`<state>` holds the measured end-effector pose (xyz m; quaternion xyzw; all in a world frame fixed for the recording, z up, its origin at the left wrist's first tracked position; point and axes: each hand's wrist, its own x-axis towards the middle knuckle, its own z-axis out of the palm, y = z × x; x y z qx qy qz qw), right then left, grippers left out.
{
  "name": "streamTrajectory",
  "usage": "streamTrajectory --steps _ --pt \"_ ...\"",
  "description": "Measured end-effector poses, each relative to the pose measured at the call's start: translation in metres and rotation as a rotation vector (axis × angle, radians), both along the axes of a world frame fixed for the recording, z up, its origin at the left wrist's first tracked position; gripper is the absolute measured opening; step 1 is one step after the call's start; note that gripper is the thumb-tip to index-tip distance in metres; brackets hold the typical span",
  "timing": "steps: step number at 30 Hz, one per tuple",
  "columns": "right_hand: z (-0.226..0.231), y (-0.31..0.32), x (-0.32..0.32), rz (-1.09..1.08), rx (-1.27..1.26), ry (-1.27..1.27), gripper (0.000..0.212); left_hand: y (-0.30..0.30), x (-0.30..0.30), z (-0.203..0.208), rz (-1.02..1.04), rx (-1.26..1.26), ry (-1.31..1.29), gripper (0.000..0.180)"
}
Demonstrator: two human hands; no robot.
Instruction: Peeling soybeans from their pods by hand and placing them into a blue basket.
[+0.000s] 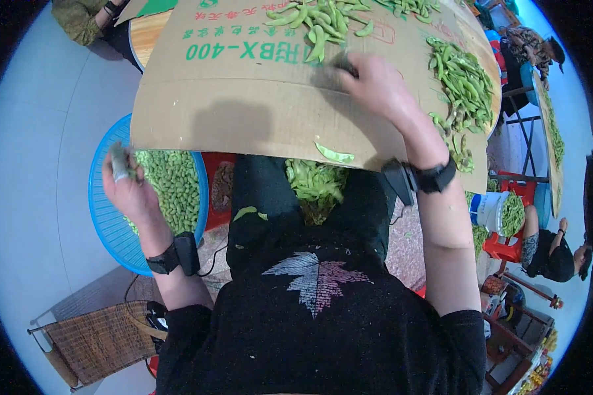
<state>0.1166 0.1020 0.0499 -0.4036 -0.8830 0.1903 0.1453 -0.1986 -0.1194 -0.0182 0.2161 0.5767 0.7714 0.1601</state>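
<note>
My left hand is over the rim side of a blue plastic basket that holds shelled green beans. Its fingers, with a greyish covering on them, are drawn together; what they hold, if anything, is too blurred to see. Over the cardboard sheet is my right hand, its dark-tipped fingers smeared by motion. Just beyond that hand lies a pile of green bean pods. A single pale pod rests at the cardboard's near edge.
More pods are heaped on the cardboard's right side. Between my knees are empty-looking pods. A woven chair stands at lower left. Other people sit at far left and right, near a white bucket of pods and red stools.
</note>
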Motion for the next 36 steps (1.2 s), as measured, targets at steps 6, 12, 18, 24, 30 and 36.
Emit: streamTrajectory --steps 6,12,18,24,30,36 --pt "-0.010 0.033 -0.048 -0.200 0.193 -0.163 0.043 -0.076 -0.050 -0.070 0.008 -1.197 0.728 0.049" --pt "-0.009 0.031 -0.019 -0.204 0.180 -0.144 0.035 -0.042 -0.021 -0.007 0.477 -0.983 1.070 0.043" --pt "0.019 -0.014 -0.003 -0.171 -0.164 0.081 0.036 0.056 0.113 0.049 -0.300 -0.095 1.129 0.052" --pt "0.007 -0.035 0.027 -0.066 -0.568 0.458 0.026 0.120 0.179 0.044 -0.581 0.074 1.322 0.043" --pt "0.004 -0.043 0.050 -0.200 -0.922 0.866 0.021 0.138 0.196 0.034 -0.715 0.008 0.604 0.025" --pt "-0.014 -0.056 0.039 -0.296 -0.819 0.746 0.020 0.143 0.209 0.028 -0.975 0.207 -0.415 0.020"
